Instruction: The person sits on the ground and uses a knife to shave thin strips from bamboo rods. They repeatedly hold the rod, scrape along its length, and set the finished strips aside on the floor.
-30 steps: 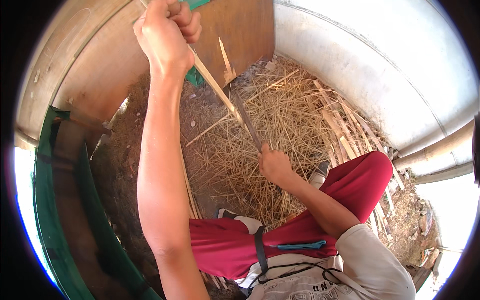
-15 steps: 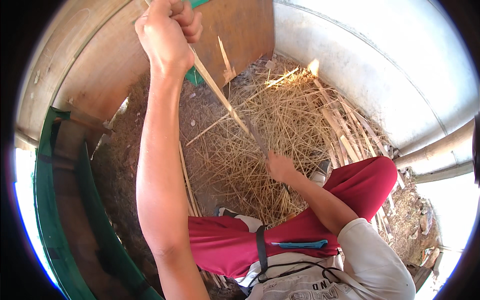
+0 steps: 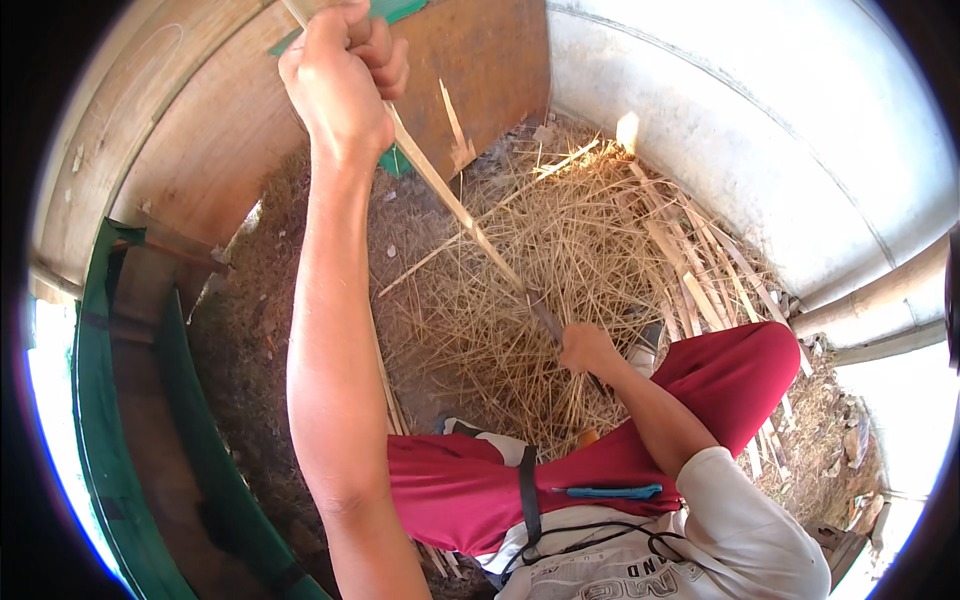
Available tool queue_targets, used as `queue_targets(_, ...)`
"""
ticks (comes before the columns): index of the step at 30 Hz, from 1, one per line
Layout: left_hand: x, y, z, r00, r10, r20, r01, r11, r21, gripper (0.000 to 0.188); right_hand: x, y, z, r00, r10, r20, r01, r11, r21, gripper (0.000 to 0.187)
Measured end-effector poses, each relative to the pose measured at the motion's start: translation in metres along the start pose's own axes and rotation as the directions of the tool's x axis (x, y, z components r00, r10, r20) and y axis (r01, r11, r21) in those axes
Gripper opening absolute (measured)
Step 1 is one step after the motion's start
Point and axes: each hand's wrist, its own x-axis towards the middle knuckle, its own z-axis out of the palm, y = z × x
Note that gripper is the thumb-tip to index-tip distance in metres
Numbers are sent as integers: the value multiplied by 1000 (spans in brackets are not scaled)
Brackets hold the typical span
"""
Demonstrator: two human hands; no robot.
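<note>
Raised high at the upper left, my left hand (image 3: 343,80) is closed around a long pale bamboo strip (image 3: 447,195). The strip slants down and to the right, over the ground between my legs. Lower down, my right hand (image 3: 588,350) is closed on a knife (image 3: 543,318) with a dark, narrow blade. That blade lies at the strip's lower end; whether its edge is cutting into the strip I cannot tell. Most of the knife's handle is hidden in my fist.
A heap of thin bamboo shavings (image 3: 570,240) covers the ground ahead of me. Split bamboo pieces (image 3: 690,265) lie along its right side, near a whitish wall (image 3: 760,130). A brown wooden panel (image 3: 495,70) stands at the back. A blue object (image 3: 610,491) rests on my lap.
My right hand and the knife have moved slightly down and to the right, toward the strip's lower end. The left hand keeps hold of the strip, and the view has shifted a little.
</note>
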Motion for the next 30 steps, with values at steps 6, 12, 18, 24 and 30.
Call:
queue_targets(6,-3,1,3,998,1,-59,-1,1000,12,37,-30,-23,-24,979,-26,-204,48,994,102,30)
queue_targets(12,-9,1,18,992,28,124,-21,998,-55,38,25,-2,15,978,-71,-195,73,997,-1,25)
queue_targets(18,-19,29,12,991,-7,135,13,999,-42,39,53,27,41,997,-47,55,47,999,1,21)
queue_targets(24,-4,161,-16,983,182,2,-182,983,-5,36,40,19,34,997,-71,24,70,997,31,20)
queue_targets(30,-19,212,-71,890,367,-272,-353,930,100,36,0,-22,-7,992,-127,12,124,940,-317,18)
